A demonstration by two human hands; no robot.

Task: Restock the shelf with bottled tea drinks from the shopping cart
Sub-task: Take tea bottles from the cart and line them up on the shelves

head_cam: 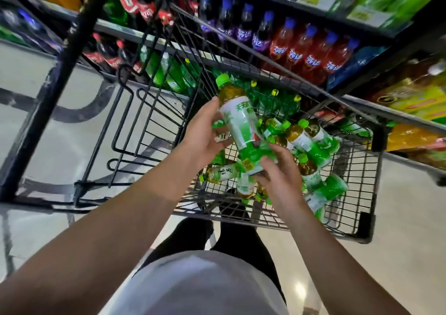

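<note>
Left hand [202, 131] cups the upper side of a green-capped, green-and-white-labelled tea bottle [241, 126], while right hand [277, 172] grips its base. More such bottles [311, 143] lie in the black wire cart [357, 194] beneath.

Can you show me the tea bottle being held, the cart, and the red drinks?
Green-capped tea bottle [237, 119]: head view, white label.
Black wire shopping cart [366, 227]: head view, near corner.
Red soda bottles with blue caps [311, 56]: head view, one bottle's label.

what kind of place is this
Most likely a supermarket drinks aisle. Shelves carry rows of bottled sodas with price tags on the edges, and a wire shopping cart holds green-capped tea bottles, one held in both hands.
</note>
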